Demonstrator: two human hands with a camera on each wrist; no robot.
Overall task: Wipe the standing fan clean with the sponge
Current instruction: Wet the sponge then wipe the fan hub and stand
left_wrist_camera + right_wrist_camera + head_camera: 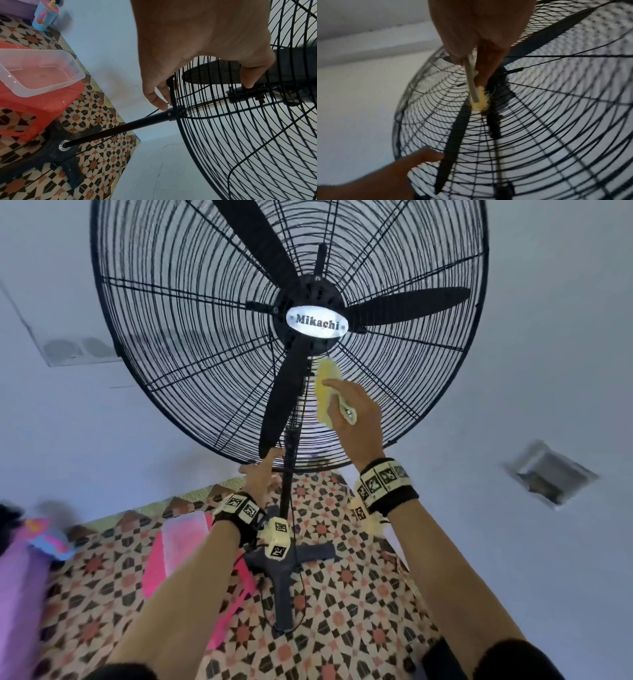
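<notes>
The black standing fan fills the head view, its wire grille (205,337) tilted toward me around a hub badge (317,322) reading Mikachi. My right hand (346,402) presses a yellow sponge (323,395) flat against the grille just below the hub. In the right wrist view the sponge (480,102) shows past my fingertips, against the wires. My left hand (263,465) grips the grille's bottom rim beside the pole. In the left wrist view its thumb (157,100) and a finger (248,79) hook round the rim and wires. Three dark blades sit still behind the grille.
The fan's pole (120,129) drops to a cross-shaped base (284,570) on a patterned floor. A clear plastic tub (39,73) rests on a red stool (34,105) left of the base. A blue cup (45,16) and a purple object (17,577) sit further left. White walls stand behind.
</notes>
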